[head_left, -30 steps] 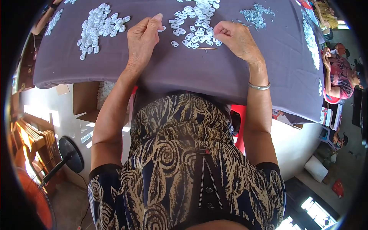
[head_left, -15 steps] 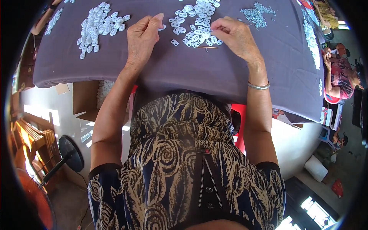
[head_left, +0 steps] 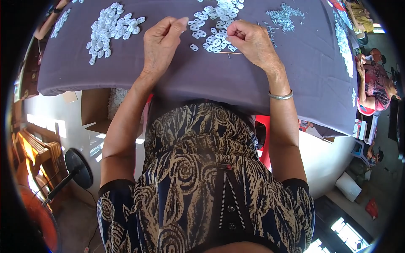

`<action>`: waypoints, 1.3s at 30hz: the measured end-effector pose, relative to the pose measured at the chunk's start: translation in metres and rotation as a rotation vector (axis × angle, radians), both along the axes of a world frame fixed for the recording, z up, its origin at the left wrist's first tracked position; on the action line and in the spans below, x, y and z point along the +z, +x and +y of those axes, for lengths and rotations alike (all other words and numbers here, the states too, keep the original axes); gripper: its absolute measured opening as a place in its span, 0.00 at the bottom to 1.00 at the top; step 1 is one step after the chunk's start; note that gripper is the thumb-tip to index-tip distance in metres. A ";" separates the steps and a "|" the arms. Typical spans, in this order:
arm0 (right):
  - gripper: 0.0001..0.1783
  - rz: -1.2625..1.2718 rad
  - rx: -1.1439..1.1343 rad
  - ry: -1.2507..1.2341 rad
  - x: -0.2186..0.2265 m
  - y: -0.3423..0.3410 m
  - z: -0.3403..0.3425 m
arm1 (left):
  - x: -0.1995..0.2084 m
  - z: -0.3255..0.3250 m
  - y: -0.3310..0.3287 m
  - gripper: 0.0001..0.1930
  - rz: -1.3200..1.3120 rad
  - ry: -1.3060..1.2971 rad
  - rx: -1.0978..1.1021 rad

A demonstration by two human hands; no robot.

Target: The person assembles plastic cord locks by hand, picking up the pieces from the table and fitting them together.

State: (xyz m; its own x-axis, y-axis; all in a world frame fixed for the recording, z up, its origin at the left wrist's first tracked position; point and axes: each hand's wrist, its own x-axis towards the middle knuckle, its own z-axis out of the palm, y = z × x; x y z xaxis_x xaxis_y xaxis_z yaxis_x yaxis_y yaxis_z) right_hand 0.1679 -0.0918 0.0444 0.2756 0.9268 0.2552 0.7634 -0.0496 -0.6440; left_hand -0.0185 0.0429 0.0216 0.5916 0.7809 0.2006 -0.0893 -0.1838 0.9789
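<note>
My left hand (head_left: pixel 162 44) is closed in a pinch above the table, its thumb pointing up and to the right. What sits in its fingers is hidden. My right hand (head_left: pixel 255 44) is also pinched, at the right edge of a middle pile of small white oval plastic pieces with two holes (head_left: pixel 215 41). Anything between those fingertips is too small or covered to make out. A lone white piece (head_left: pixel 193 47) lies between the hands. Left of my left hand spreads another pile of white oval pieces (head_left: pixel 107 25). Beyond my right hand lies a heap of small metal pins or screws (head_left: pixel 285 17).
A thin wooden stick (head_left: pixel 230 52) lies in front of the middle pile on the dark tablecloth (head_left: pixel 202 78). More white pieces (head_left: pixel 343 42) line the right side. An open cardboard box (head_left: pixel 95 107) stands below the table edge. Another person (head_left: pixel 375 84) sits at the right.
My left hand has moved slightly right, and the white piece seen at its fingertips no longer shows. My right hand has shifted a little left, toward the other hand.
</note>
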 end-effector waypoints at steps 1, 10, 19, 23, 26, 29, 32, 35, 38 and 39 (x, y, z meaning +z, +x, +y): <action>0.04 0.001 0.001 0.001 0.002 -0.001 0.000 | 0.000 -0.002 0.001 0.12 0.001 0.001 0.001; 0.03 0.344 0.075 0.042 0.012 -0.023 0.003 | 0.008 -0.029 0.008 0.20 -0.098 0.109 -0.243; 0.03 0.378 0.084 0.002 0.025 -0.030 0.000 | 0.012 -0.027 0.007 0.15 -0.158 0.044 -0.255; 0.05 0.561 0.130 0.046 0.030 -0.032 0.001 | 0.014 -0.023 0.006 0.15 -0.228 -0.195 -0.325; 0.07 0.645 0.174 0.063 0.029 -0.032 0.001 | 0.017 -0.023 0.004 0.14 -0.311 -0.335 -0.412; 0.08 0.716 0.213 0.071 0.025 -0.034 0.001 | 0.018 -0.023 0.004 0.15 -0.319 -0.439 -0.456; 0.07 0.771 0.219 0.094 0.020 -0.036 0.005 | 0.017 -0.021 0.003 0.15 -0.291 -0.554 -0.465; 0.05 0.789 0.208 0.144 0.011 -0.038 0.010 | 0.013 -0.021 0.004 0.14 -0.228 -0.642 -0.427; 0.05 0.679 0.167 0.176 0.009 -0.036 0.010 | 0.015 -0.023 0.005 0.12 -0.192 -0.623 -0.413; 0.06 0.556 0.133 0.172 0.009 -0.035 0.009 | 0.018 -0.024 0.004 0.12 -0.190 -0.624 -0.415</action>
State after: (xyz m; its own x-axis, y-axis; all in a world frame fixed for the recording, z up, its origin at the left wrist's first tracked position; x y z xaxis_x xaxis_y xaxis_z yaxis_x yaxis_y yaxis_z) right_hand 0.1328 -0.0824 0.0536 0.2950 0.9206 0.2558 0.3016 0.1643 -0.9392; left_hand -0.0146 0.0194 0.0392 0.8599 0.5047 -0.0760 -0.2076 0.4820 0.8512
